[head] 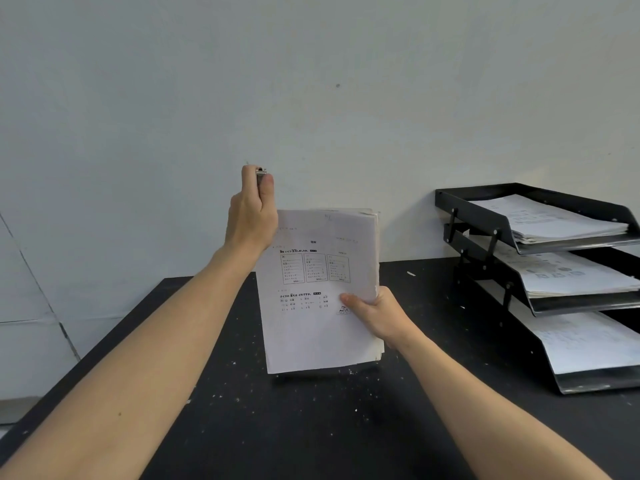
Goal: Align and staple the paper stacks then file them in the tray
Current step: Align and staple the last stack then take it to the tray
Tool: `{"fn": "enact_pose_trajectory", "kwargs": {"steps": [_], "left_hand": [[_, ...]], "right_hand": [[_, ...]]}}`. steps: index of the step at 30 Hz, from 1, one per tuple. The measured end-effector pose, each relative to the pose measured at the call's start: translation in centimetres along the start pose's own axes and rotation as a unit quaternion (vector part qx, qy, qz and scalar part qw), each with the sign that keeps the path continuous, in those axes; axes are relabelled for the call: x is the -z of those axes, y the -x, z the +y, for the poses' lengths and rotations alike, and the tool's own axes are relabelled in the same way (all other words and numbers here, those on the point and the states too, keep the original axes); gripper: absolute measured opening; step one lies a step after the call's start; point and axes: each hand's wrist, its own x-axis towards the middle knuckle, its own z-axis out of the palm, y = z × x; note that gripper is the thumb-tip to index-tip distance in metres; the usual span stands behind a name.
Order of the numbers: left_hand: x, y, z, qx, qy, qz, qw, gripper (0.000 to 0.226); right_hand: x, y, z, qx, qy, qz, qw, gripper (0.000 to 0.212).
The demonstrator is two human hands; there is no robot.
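Gripping the stapler (260,175) in a clenched left hand (251,216) at the stack's top-left corner, frame centre, while the right hand (375,315) pinches the paper stack (318,271) upright on the table (311,427), probably steadying it for stapling; tray (485,216) waits right.

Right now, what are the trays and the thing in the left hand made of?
The trays look like black painted metal or hard plastic: thin stiff walls, dull sheen, worn pale edges. The thing in the left hand is probably a stapler; only a shiny silver tip shows, so likely metal.
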Motion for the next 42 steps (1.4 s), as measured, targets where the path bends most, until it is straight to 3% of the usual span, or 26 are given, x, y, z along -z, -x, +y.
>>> {"fn": "enact_pose_trajectory", "kwargs": {"steps": [4, 11, 23, 42], "left_hand": [[-0.4, 0.2, -0.3, -0.019, -0.068, 0.037, 0.997, 0.014], [-0.3, -0.3, -0.6, -0.009, -0.048, 0.055, 0.997, 0.030], [-0.6, 0.2, -0.5, 0.023, -0.057, 0.086, 0.994, 0.036], [-0.6, 0.7, -1.2, 0.011, -0.035, 0.063, 0.997, 0.027]], "right_hand": [[-0.3, -0.1, 0.0, 0.001, 0.000, -0.003, 1.000, 0.028], [-0.1, -0.3, 0.5, -0.010, 0.027, 0.008, 1.000, 0.032], [-0.2, 0.1, 0.3, -0.007, 0.026, -0.002, 1.000, 0.032], [-0.2, 0.4, 0.7, -0.012, 0.034, -0.005, 0.999, 0.029]]}}
